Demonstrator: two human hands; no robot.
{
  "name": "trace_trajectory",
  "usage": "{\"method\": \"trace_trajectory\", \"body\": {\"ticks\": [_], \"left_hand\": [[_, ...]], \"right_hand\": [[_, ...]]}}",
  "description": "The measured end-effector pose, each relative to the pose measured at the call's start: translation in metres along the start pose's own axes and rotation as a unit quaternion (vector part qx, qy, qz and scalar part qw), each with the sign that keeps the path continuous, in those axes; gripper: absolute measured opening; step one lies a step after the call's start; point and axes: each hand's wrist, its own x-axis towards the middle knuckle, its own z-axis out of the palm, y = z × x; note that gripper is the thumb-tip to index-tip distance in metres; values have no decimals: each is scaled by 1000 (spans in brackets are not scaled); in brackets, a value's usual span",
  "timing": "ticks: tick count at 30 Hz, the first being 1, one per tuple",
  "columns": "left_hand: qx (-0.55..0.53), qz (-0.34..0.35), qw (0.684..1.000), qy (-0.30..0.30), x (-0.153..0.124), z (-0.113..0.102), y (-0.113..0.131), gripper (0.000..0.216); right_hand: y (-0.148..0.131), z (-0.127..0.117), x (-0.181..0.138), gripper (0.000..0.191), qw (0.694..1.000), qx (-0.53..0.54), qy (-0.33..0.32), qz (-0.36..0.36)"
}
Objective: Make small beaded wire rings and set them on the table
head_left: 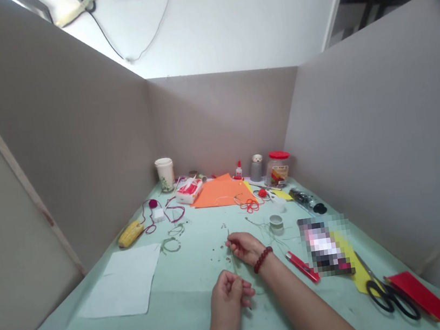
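Observation:
A thin green plant stem [234, 264] runs roughly upright between my two hands over the table. My right hand [246, 246], with a dark red bead bracelet [263, 259] on its wrist, pinches the stem near its upper end. Lower and closer to me, my left hand [227, 295] has its thumb and forefinger closed around the lower part; the other fingers are loosely curled. Small dark bits [218, 259] lie scattered left of my right hand. More thin stems [259, 226] lie beside a roll of tape [276, 223].
A red box cutter [303, 267], black-handled scissors [392, 299] and a red packet [422, 295] lie right. White paper [119, 282], a corn cob [130, 234] and twisted green rings [170, 244] lie left. Orange sheets [219, 192], a cup [165, 174] and a red-lidded jar [278, 169] stand behind.

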Motion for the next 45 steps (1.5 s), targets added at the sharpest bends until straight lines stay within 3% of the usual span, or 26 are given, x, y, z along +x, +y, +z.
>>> {"method": "trace_trajectory", "body": {"ticks": [11,16,20,23,26,29,32,37,41,45], "left_hand": [[27,-22,999,-22,4,-5,2,44],[106,-62,991,-56,9,-13,13,45],[199,-73,976,-42,14,-35,24,44],[337,-40,941,-6,22,-56,42,39],[492,105,862,63,36,-65,70,30],[552,102,826,53,58,-55,94,27],[534,75,842,21,89,-36,97,23],[471,12,881,-42,133,-12,63,24],[403,-26,913,-66,146,-14,45,33],[348,-56,929,-110,146,-21,47,42]], "right_hand": [[2,1,1,30,999,-38,9,-25],[3,4,-2,24,998,-46,17,-41],[3,4,-2,20,998,-42,20,-42],[3,4,-3,18,998,-33,16,-44],[3,4,-4,12,998,-19,11,-52],[2,4,-6,17,998,-1,5,-64],[2,4,-7,18,997,12,2,-71],[1,7,-6,18,997,18,9,-72],[1,9,-6,18,997,23,26,-73],[2,10,-4,18,996,20,46,-76]]}}
